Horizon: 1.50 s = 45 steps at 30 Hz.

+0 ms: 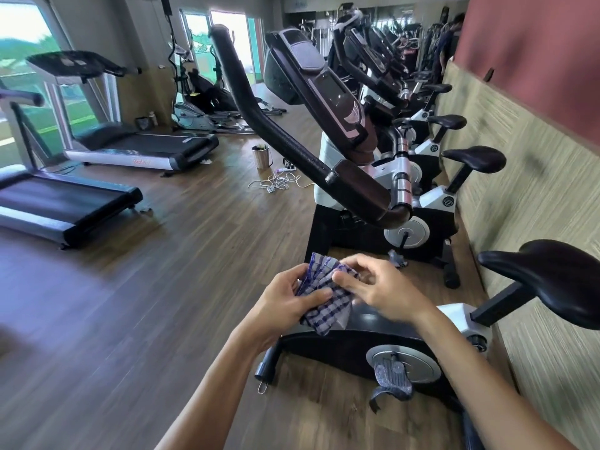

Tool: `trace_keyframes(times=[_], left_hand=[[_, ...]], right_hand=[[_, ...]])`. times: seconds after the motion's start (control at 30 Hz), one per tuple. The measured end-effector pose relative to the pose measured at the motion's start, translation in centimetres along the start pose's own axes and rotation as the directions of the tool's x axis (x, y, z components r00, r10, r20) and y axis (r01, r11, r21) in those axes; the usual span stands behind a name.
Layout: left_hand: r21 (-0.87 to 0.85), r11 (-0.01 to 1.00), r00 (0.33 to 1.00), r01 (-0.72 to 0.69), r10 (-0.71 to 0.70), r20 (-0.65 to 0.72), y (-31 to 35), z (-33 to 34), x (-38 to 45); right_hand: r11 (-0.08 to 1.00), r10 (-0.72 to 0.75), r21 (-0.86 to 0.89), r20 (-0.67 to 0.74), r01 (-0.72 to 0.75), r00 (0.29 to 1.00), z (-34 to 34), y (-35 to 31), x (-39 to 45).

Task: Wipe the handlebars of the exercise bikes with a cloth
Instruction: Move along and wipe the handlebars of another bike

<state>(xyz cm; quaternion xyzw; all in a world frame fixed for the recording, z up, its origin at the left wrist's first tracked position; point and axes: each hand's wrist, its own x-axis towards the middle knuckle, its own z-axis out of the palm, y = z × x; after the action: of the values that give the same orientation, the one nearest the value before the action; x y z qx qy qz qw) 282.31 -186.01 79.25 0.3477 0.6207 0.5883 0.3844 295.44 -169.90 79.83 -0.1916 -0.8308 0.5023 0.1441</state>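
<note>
A blue-and-white checked cloth [324,297] is bunched between both hands, low in the middle of the view. My left hand [285,300] grips it from the left with the thumb on top. My right hand [380,287] pinches its upper right edge. Above them a long black padded handlebar [276,125] of the nearest exercise bike rises to the upper left, apart from the cloth. The bike's dark console [328,89] sits beside the bar. More bikes [422,102] stand in a row behind it along the wall.
The nearest bike's black saddle [552,280] is at the right, its pedal [393,375] below my right forearm. Treadmills [136,147] stand at the left on the wooden floor. A metal bin [261,155] and a white cable [279,181] lie mid-floor. A person [449,40] stands far back.
</note>
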Motion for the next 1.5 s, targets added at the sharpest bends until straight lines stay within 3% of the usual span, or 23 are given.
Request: trace_keyframes(times=[0.07,0.2,0.27,0.37,0.5,0.57,0.67,0.77,0.83,0.93,1.0,1.07,1.13,1.23,1.33,1.5], left_hand=[[0.078,0.996,0.999,-0.040,0.041,-0.011,0.9,-0.6,0.2],[0.176,0.979,0.993,-0.101,0.109,-0.037,4.0,-2.7,1.0],[0.283,0.949,0.974,-0.139,0.183,-0.136,6.1,-4.5,2.0],[0.446,0.876,0.894,-0.183,0.337,-0.295,10.2,-7.3,3.8],[0.454,0.845,0.800,-0.283,0.469,-0.374,16.9,-10.8,7.4],[0.510,0.812,0.716,-0.284,0.533,-0.451,19.5,-13.2,10.4],[0.556,0.790,0.610,-0.259,0.580,-0.540,21.8,-15.4,14.3],[0.536,0.808,0.570,-0.247,0.568,-0.594,22.0,-15.9,16.0],[0.508,0.811,0.602,-0.289,0.567,-0.563,21.5,-16.5,16.2],[0.402,0.819,0.714,-0.410,0.562,-0.417,21.5,-18.3,15.8],[0.363,0.805,0.721,-0.469,0.587,-0.369,22.6,-20.0,15.5],[0.459,0.738,0.647,-0.495,0.666,-0.372,24.0,-22.0,16.1],[0.628,0.611,0.594,-0.482,0.755,-0.279,25.8,-23.3,17.3],[0.770,0.417,0.643,-0.484,0.766,-0.011,28.2,-23.5,18.6],[0.803,0.315,0.653,-0.506,0.748,0.119,28.7,-23.8,19.2],[0.774,0.351,0.689,-0.528,0.710,0.148,28.1,-25.1,19.6]], right_hand=[[0.994,-0.051,0.100,-0.003,0.051,0.999,0.1,-0.8,0.3],[0.969,-0.244,0.008,-0.172,0.249,0.955,0.4,-4.4,1.7],[0.947,-0.314,-0.017,-0.239,0.319,0.919,0.5,-6.7,3.0],[0.923,-0.371,-0.057,-0.400,0.381,0.838,0.2,-10.0,6.6],[0.903,-0.417,-0.137,-0.501,0.406,0.759,-1.0,-15.8,13.8],[0.897,-0.436,-0.199,-0.539,0.394,0.721,-1.8,-18.6,17.8],[0.904,-0.423,-0.230,-0.600,0.360,0.679,-1.9,-21.1,23.4],[0.883,-0.467,-0.271,-0.592,0.383,0.657,-0.1,-22.0,26.6],[0.876,-0.476,-0.229,-0.554,0.424,0.684,1.6,-22.2,27.5],[0.872,-0.465,-0.156,-0.561,0.465,0.685,3.3,-22.3,29.2],[0.855,-0.507,-0.225,-0.553,0.468,0.661,4.2,-22.4,30.7],[0.826,-0.563,-0.374,-0.585,0.421,0.584,5.1,-22.3,31.9],[0.784,-0.620,-0.489,-0.633,0.382,0.463,5.8,-22.8,32.5],[0.729,-0.684,-0.601,-0.631,0.326,0.366,6.2,-23.5,33.3],[0.670,-0.727,-0.708,-0.565,0.224,0.389,6.5,-22.2,33.0],[0.490,-0.769,-0.872,-0.441,-0.016,0.462,7.6,-18.1,30.4]])
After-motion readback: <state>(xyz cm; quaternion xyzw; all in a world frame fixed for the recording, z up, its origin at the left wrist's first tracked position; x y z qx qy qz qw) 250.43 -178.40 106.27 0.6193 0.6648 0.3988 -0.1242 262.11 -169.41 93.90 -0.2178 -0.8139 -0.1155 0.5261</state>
